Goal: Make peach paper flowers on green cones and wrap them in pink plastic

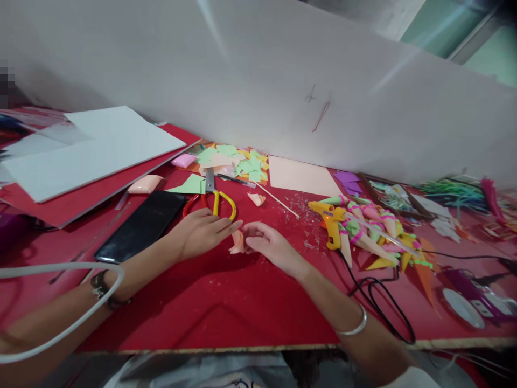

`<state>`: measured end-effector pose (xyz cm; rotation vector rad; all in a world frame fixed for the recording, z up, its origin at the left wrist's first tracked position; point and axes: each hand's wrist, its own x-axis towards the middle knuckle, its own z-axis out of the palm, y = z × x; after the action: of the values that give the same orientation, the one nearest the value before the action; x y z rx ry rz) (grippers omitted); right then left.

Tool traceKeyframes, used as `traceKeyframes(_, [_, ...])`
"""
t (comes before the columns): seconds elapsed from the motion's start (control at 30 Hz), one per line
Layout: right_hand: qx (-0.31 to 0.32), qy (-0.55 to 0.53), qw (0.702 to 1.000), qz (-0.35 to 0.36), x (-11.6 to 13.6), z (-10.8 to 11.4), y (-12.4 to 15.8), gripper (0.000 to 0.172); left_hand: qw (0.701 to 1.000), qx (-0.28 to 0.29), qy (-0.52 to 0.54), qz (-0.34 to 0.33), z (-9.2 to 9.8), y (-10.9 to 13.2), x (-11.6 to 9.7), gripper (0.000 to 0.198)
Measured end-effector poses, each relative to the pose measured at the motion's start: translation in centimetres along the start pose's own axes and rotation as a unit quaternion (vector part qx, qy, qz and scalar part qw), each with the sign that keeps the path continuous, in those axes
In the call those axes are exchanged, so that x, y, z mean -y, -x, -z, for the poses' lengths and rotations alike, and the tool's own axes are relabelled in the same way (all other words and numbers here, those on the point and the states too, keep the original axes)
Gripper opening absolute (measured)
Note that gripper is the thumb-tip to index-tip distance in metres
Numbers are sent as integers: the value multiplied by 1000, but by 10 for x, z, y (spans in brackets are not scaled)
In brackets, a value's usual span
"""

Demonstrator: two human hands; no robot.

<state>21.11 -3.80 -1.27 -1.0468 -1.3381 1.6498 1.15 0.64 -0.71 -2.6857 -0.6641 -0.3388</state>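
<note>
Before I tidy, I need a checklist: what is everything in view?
curled pieces: two, peach, middle
scissors: one, red-yellow handles, beyond left hand
phone: one, black, left
pen: one, dark, beside scissors
stick: one, pale, centre
glue gun: one, yellow, right
cones: many, multicoloured, by glue gun
scraps: many, mostly green, rear
sheet: one, peach, rear
packets: two, pink/peach, left
boards: several, white/red, far left
tray: one, brown, right rear
strands: many, green/blue, far right
power strip: one, purple, right
cables: several, black/white, both sides
table: one, red, underneath
remainder: edges too blurred to list
left hand: one, by nearer curl
right hand: one, by nearer curl
</note>
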Motion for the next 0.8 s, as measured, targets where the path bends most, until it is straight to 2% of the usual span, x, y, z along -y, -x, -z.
traceKeyframes(0.13, [9, -2, 1000, 0, -8, 2, -2, 34, 1000, -10, -21, -8, 0, -10, 1, 37])
traceKeyframes(0.2, [-12, 13, 1000, 3, -10, 3, -4, 29, 1000, -13, -27, 2, -2, -15, 0, 36])
traceKeyframes(0.27, [-44, 18, 999, 9, -12, 5, -6, 22, 999, -30, -8, 41, -5, -17, -4, 33])
traceKeyframes(0.37, [-80, -5, 996, 39, -10, 6, -7, 20, 982, -70, 93, 146, -6, -17, -13, 31])
traceKeyframes(0.47, [-89, -15, 994, 66, -7, 5, -6, 23, 950, -48, 233, 203, -4, -16, -22, 26])
traceKeyframes(0.57, [-75, -8, 995, 67, -5, 4, -5, 26, 924, -10, 326, 201, -3, -17, -28, 22])
traceKeyframes(0.7, [-59, -19, 997, 49, -9, 3, -4, 27, 890, -25, 409, 198, -6, -18, -28, 13])
traceKeyframes(0.8, [-63, -27, 997, 47, -13, 4, -4, 27, 876, -29, 437, 201, -8, -18, -26, 12])
